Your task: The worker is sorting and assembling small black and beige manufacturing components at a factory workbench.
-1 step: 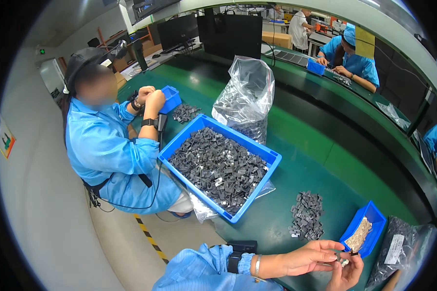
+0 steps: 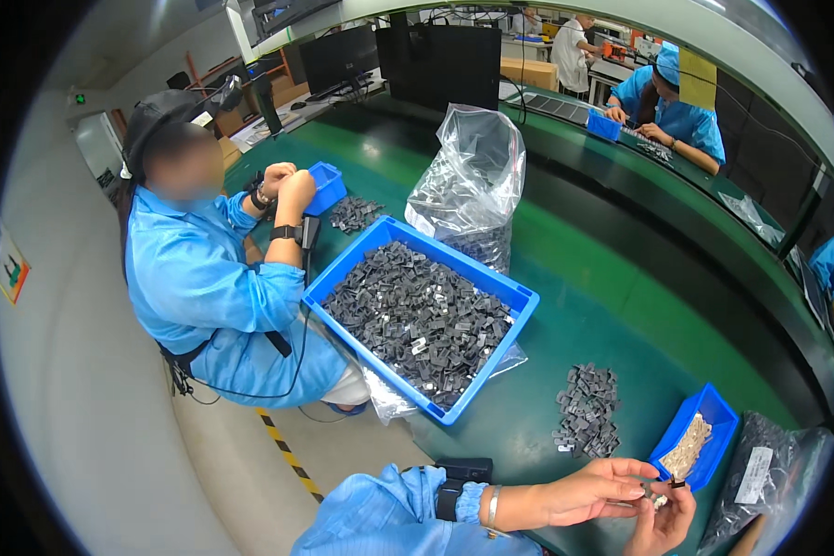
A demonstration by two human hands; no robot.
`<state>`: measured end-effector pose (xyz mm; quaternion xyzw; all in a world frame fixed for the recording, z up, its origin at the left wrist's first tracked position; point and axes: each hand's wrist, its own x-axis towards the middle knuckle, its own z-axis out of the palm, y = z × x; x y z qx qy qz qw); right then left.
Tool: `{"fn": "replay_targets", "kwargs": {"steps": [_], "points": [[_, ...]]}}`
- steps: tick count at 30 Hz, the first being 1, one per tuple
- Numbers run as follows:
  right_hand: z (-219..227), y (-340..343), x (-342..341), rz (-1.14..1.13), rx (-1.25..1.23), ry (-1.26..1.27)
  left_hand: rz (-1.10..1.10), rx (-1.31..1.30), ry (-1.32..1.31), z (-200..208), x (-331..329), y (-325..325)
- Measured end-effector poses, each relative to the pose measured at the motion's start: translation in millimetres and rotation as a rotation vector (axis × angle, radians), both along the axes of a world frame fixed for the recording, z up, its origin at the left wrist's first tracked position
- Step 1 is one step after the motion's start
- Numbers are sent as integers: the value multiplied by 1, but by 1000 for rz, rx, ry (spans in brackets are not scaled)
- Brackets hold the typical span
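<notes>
My left hand point(image 2: 584, 496) reaches in from the lower edge, thumb and fingers closed in a pinch around a small dark grey plastic part point(image 2: 648, 488). Right against it, my right hand point(image 2: 663, 526) is curled, with a few small white pieces point(image 2: 659, 501) in its fingers. A small black piece point(image 2: 677, 483) shows at the right fingertips; its exact shape is too small to tell. Just beyond the hands stands a small blue bin point(image 2: 721, 437) with many cream-coloured pieces point(image 2: 688, 448). Left of that bin, a loose pile of dark grey plastic parts point(image 2: 587, 410) lies on the green table point(image 2: 565, 315).
A large blue tray point(image 2: 485, 372) heaped with grey parts stands mid-table. Behind it is an open clear bag point(image 2: 473, 185). A plastic bag of dark parts point(image 2: 760, 477) lies at the right. A co-worker point(image 2: 218, 269) sits at the left with another blue bin point(image 2: 325, 187).
</notes>
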<state>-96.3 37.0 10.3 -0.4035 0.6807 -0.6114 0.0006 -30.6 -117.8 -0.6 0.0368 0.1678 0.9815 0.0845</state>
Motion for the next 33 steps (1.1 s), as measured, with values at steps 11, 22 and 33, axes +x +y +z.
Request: {"fn": "replay_targets", "kwargs": {"steps": [11, 22, 33], "points": [[50, -16, -7, 119, 272, 493, 106, -487, 81, -9, -3, -3], [55, -40, -2, 208, 272, 545, 191, -461, -78, 3, 22, -21], [7, -36, 6, -71, -60, -141, 180, -390, -277, 14, 30, -33]]}}
